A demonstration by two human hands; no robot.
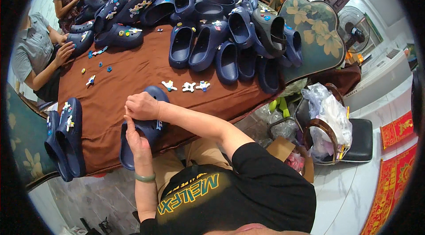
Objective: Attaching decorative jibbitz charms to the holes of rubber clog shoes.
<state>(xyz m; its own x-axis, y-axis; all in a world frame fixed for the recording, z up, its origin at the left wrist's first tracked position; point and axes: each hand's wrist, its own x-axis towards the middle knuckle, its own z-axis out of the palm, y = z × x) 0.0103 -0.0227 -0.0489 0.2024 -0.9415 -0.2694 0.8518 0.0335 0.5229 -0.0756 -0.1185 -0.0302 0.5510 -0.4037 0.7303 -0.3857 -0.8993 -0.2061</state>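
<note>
Just in front of me at the table's near edge lie two navy clogs, one on the left [127, 157] and one on the right [157, 135], which has a pale charm on its side. My left hand [138, 143], with a green bangle at the wrist, is closed on the left clog, its index finger reaching up to my other hand. My right hand [144, 105] is curled into a fist over the clogs' upper part, fingertips meeting the left fingers; what it pinches is hidden. Beyond them sit a white charm [169, 85], a second charm [188, 87] and a third charm [203, 85].
Navy clogs [210, 47] with charms pile up across the brown cloth [146, 60]. Another decorated pair [71, 133] stands at left. Loose charms [90, 80] lie nearby. A co-worker's hand [65, 53] holds a clog. A bag-laden chair [361, 140] and cardboard box [283, 148] stand at right.
</note>
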